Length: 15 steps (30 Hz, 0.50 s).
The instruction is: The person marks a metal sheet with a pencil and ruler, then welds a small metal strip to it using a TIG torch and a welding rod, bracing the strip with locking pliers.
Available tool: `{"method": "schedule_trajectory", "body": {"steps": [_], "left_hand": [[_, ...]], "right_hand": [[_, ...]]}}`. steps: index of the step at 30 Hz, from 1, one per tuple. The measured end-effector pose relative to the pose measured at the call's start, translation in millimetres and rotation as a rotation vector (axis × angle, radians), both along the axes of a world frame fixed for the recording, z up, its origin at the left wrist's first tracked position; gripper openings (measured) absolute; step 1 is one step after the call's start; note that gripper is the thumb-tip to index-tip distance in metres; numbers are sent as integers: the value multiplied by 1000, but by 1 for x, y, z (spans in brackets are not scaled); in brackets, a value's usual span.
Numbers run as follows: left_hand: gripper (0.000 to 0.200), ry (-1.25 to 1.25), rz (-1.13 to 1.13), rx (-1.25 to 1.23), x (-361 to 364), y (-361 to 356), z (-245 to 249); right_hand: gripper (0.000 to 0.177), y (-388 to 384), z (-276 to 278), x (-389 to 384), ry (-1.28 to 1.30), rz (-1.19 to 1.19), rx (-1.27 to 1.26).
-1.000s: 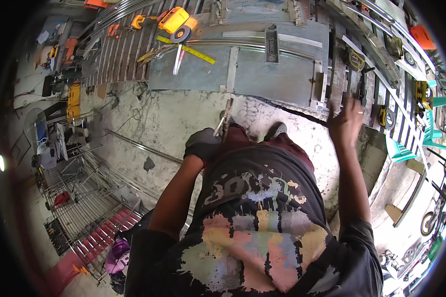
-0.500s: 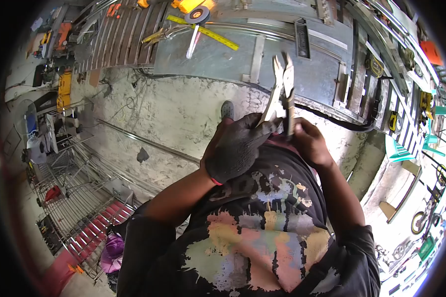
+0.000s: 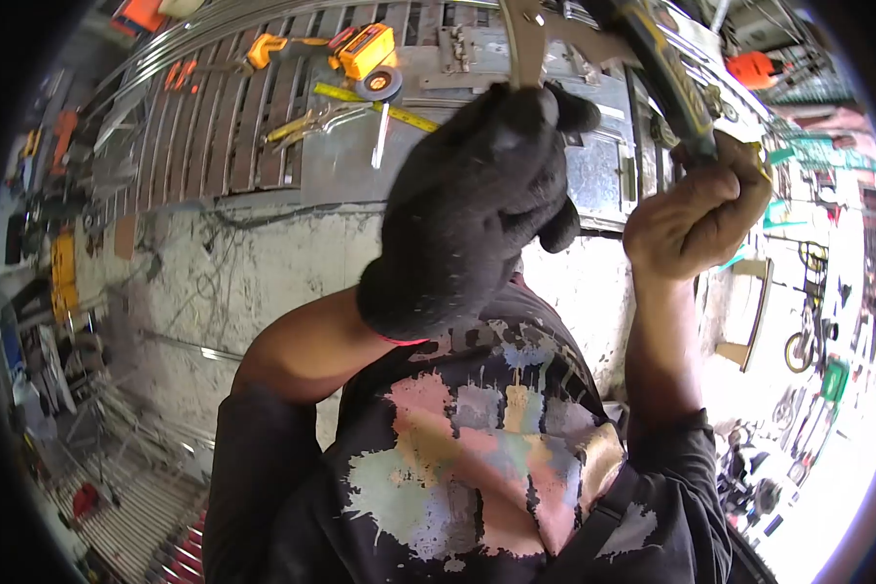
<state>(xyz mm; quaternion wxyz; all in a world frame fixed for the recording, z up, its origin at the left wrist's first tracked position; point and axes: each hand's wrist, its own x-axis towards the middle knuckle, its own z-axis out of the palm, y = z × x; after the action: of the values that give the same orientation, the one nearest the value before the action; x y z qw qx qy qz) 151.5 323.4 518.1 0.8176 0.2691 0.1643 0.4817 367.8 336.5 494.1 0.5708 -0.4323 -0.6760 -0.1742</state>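
Observation:
My left hand [image 3: 477, 214], in a black knit glove, is raised in front of my chest and closed round a bare metal arm [image 3: 523, 44] of a plier-like tool. My bare right hand [image 3: 700, 209] is higher on the right, its fingers wrapped round the end of a black handle with yellow lines [image 3: 666, 78]. Between the two hands a metal part [image 3: 584, 44] bridges toward the handle. The top of the tool is cut off by the frame edge, so its jaws are hidden.
On the slatted metal bench [image 3: 195, 146] lie a yellow power tool [image 3: 365, 49] with a grinding disc [image 3: 379, 84], a yellow measuring strip [image 3: 418, 120] and yellow-handled pliers [image 3: 292, 127]. An orange tool [image 3: 752, 68] sits at the far right. Metal rods [image 3: 136, 467] are stacked lower left.
Both hands have risen toward the bench and my face, bringing the tool closer. The hands have spread apart, with the right one swinging outward on the dark handle.

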Motion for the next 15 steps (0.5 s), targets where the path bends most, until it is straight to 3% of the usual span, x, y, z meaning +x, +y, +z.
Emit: {"method": "schedule_trajectory", "body": {"steps": [1,4,8,11,15], "left_hand": [[46,-15,-18,19,-10,3,6],[47,-46,-98,116,-16,13,14],[47,-171,-214,237,-22,20,21],[49,-220,-266,273,-25,17,30],[50,-176,-330,315,-25,20,40]], "right_hand": [[33,2,13,0,-181,-73,50],[34,2,34,-12,-299,-240,198],[36,-11,46,-24,-233,-377,156],[33,-3,54,-8,-418,-442,413],[39,-25,63,-8,-353,-498,336]]}}
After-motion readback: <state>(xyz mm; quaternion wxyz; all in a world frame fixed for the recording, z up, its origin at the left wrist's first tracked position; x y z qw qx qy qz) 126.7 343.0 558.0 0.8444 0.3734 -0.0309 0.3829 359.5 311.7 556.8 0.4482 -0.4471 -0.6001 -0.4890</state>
